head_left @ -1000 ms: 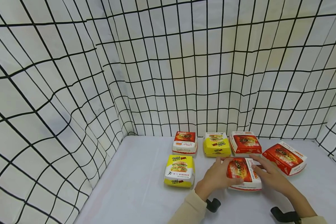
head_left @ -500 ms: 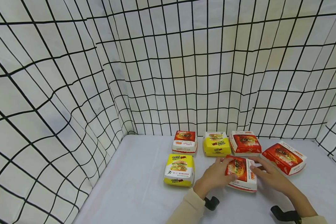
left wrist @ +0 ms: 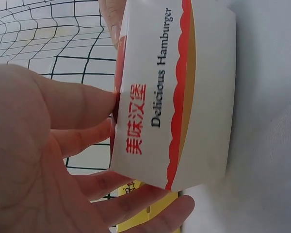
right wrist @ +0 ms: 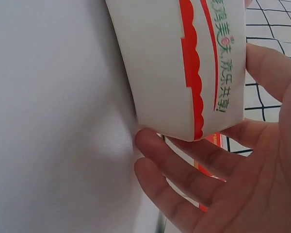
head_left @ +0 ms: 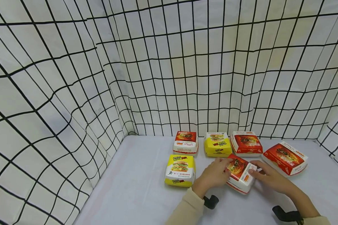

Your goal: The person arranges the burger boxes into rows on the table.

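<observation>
Both hands hold one red-and-white hamburger box low over the table, and it sits at a slant with a corner toward the person. My left hand grips its left side. In the left wrist view the thumb lies on the top edge of the box, whose side reads "Delicious Hamburger", and the other fingers reach round behind. From the right, my right hand has its thumb on the lid edge. The right wrist view shows its fingers curled around the corner of the white box side.
Behind stand a red-and-white box, a yellow box and a red box. Another red box lies angled at the right. A yellow-and-white box is left of the hands. Black-gridded white cloth encloses the white table.
The held box has turned clockwise, its near edge swinging to a slant, and has shifted slightly left. Both hands have kept hold of it. The other boxes stay where they were.
</observation>
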Motion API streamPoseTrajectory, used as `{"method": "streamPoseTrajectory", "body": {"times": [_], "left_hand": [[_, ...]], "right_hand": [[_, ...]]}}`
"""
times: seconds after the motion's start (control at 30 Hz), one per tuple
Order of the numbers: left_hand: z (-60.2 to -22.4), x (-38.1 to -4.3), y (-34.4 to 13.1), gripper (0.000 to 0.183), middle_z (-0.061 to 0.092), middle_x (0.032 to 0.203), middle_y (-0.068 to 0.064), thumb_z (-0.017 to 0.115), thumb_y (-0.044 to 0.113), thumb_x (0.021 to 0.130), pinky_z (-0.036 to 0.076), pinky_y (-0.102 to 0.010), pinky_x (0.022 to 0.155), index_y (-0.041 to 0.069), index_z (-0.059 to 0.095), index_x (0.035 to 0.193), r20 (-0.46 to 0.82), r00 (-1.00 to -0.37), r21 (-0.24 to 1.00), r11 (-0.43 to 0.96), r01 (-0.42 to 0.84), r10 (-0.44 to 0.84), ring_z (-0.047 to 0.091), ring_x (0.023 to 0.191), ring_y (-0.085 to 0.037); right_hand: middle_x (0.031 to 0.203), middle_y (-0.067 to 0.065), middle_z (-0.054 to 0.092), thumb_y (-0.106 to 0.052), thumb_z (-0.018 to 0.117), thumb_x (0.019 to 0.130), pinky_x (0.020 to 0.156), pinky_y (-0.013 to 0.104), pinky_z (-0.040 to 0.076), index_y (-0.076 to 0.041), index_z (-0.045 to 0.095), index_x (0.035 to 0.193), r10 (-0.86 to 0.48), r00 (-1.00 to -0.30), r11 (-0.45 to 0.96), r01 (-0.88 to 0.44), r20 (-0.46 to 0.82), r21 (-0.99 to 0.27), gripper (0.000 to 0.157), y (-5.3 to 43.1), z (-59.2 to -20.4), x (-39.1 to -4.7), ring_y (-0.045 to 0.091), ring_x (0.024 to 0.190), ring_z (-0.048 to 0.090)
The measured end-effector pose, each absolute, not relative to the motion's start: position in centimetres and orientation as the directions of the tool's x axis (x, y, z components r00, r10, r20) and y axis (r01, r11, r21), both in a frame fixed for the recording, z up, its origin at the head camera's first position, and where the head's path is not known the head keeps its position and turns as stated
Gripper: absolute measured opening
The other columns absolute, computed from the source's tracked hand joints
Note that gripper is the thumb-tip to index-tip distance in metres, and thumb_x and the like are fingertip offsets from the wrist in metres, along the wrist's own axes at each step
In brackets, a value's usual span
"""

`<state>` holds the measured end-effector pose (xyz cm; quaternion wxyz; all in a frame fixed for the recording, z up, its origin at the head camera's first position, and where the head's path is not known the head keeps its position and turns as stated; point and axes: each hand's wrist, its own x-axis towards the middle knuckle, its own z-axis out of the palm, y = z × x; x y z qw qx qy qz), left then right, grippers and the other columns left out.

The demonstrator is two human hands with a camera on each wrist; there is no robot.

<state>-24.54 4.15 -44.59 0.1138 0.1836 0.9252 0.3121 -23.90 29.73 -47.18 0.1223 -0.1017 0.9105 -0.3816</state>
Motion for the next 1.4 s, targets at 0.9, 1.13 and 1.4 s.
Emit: {"method": "streamPoseTrajectory", "body": {"times": [0.9, 1.13, 1.4], "left_hand": [[-45.2, -23.4, 4.3, 0.04, 0.052, 0.141, 0.004, 0.067, 0.028, 0.098, 0.051, -0.039, 0.102, 0.033, 0.059, 0.137, 0.023, -0.982, 0.681, 0.716, 0.154, 0.189, 0.051, 0.119, -0.013], [-46.4, -21.1, 3.3, 0.051, 0.046, 0.142, 0.003, 0.069, 0.036, 0.095, 0.05, -0.033, 0.097, 0.027, 0.052, 0.143, 0.108, -0.971, 0.682, 0.695, 0.229, 0.213, 0.049, 0.124, -0.012], [-46.9, -20.4, 2.4, 0.061, 0.042, 0.145, 0.001, 0.067, 0.041, 0.096, 0.05, -0.036, 0.093, 0.034, 0.041, 0.151, 0.046, -0.965, 0.72, 0.661, 0.21, 0.257, 0.049, 0.122, -0.012]], "right_hand": [[0.096, 0.007, 0.063, -0.038, 0.052, 0.106, 0.071, 0.031, 0.048, -0.003, 0.055, 0.129, -0.327, -0.931, 0.677, -0.112, -0.161, -0.727, 0.042, 29.3, -46.4, -23.5, 0.021, 0.086, 0.057], [0.108, 0.012, 0.064, -0.038, 0.046, 0.109, 0.073, 0.031, 0.051, 0.0, 0.048, 0.14, -0.273, -0.957, 0.682, -0.122, -0.096, -0.721, 0.049, 29.3, -46.5, -23.6, 0.021, 0.093, 0.057], [0.133, 0.024, 0.058, -0.039, 0.047, 0.109, 0.074, 0.032, 0.052, -0.001, 0.041, 0.15, -0.26, -0.962, 0.633, -0.104, -0.084, -0.767, 0.057, 28.8, -47.5, -23.8, 0.023, 0.096, 0.058]]}}
